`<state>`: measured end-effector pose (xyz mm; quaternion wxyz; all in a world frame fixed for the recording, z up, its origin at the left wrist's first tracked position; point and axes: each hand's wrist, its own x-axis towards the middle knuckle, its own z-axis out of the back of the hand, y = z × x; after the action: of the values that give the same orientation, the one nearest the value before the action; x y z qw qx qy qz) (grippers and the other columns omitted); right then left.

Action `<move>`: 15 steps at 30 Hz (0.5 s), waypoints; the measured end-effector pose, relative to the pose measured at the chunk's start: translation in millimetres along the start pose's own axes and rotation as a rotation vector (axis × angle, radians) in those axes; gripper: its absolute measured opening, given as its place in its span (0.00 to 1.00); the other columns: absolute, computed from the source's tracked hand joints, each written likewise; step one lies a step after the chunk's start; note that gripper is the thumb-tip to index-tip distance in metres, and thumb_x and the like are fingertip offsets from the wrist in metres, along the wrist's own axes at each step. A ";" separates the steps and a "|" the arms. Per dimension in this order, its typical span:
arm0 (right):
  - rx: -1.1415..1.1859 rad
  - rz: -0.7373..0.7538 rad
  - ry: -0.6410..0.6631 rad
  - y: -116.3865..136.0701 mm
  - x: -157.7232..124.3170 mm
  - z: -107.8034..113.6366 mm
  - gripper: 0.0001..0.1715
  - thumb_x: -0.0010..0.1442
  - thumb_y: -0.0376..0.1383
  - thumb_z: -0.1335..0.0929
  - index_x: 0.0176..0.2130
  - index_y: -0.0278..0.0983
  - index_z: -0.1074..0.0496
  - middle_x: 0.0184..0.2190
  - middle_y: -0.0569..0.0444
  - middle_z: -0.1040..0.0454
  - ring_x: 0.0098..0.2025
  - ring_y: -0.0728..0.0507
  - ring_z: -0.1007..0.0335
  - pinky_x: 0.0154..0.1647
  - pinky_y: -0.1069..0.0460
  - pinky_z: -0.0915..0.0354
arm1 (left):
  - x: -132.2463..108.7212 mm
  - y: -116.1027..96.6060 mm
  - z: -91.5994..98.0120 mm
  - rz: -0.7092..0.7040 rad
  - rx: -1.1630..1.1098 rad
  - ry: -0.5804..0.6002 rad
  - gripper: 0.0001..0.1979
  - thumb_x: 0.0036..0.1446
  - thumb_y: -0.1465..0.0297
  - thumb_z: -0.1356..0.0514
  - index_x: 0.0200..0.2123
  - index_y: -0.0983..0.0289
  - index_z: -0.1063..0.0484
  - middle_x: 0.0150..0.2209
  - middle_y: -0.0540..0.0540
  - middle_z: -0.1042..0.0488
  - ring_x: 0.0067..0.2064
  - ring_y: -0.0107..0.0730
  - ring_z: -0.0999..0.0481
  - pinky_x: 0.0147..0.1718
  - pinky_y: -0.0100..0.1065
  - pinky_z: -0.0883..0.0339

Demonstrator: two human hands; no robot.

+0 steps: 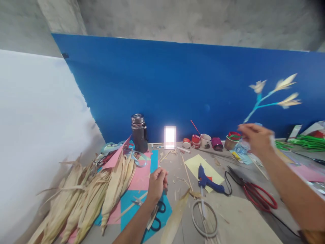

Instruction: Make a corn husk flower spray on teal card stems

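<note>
My right hand (257, 137) is raised at the right, its thumb and fingers pinched on the lower stem of an artificial flower spray (256, 106). The spray has a light-blue wrapped stem and three pale, husk-like flowers, slightly blurred, against the blue board. My left hand (157, 183) hangs over the table's middle with its fingers curled closed; nothing shows in it. Under its wrist lie scissors (160, 207) with dark handles on blue paper (132, 200). A blue glue gun (208, 181) rests on a yellow sheet (194, 162) between my hands.
Dried corn husks (88, 200) are heaped at the left, near a dark flask (139, 134). Red-handled shears (261, 196) and a tape ring (194, 217) lie at the right and front. Paint jars (195, 141), a cup (205, 140) and green strips (311, 142) line the blue board (162, 84).
</note>
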<state>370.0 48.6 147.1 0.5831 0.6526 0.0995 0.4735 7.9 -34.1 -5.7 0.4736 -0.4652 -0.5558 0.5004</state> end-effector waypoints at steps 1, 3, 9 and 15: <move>0.098 -0.110 0.104 -1.9 -16.2 -10.2 0.23 0.46 0.46 0.25 0.35 0.28 0.24 0.23 0.50 0.28 0.19 0.53 0.40 0.22 0.52 0.42 | -0.1 0.4 0.0 -0.004 0.018 -0.003 0.16 0.56 0.57 0.46 0.24 0.63 0.36 0.14 0.44 0.40 0.15 0.21 0.42 0.16 0.24 0.47; 0.211 -0.170 0.236 -4.0 -52.6 -33.0 0.21 0.45 0.46 0.24 0.32 0.32 0.24 0.18 0.56 0.33 0.19 0.53 0.43 0.20 0.54 0.46 | -0.1 1.7 0.3 -0.020 0.078 -0.005 0.17 0.57 0.58 0.47 0.23 0.63 0.36 0.12 0.43 0.42 0.15 0.21 0.43 0.17 0.25 0.46; 0.244 -0.161 0.483 -15.1 -133.1 -79.7 0.17 0.46 0.46 0.27 0.28 0.33 0.24 0.18 0.56 0.33 0.19 0.51 0.44 0.18 0.55 0.47 | -0.3 2.7 0.2 -0.089 0.199 0.003 0.11 0.49 0.63 0.40 0.31 0.65 0.25 0.19 0.47 0.32 0.17 0.23 0.38 0.20 0.28 0.42; 0.126 -0.040 0.668 -43.5 -162.7 -87.1 0.14 0.54 0.44 0.31 0.30 0.35 0.23 0.23 0.55 0.28 0.23 0.49 0.38 0.23 0.55 0.41 | -2.6 1.7 -4.0 -0.088 0.114 0.004 0.10 0.47 0.63 0.38 0.24 0.63 0.32 0.18 0.45 0.35 0.18 0.22 0.40 0.18 0.26 0.45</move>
<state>238.0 8.8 17.0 0.4859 0.4941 0.3271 0.6425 12.3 -36.2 -7.4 0.5220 -0.4135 -0.5454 0.5090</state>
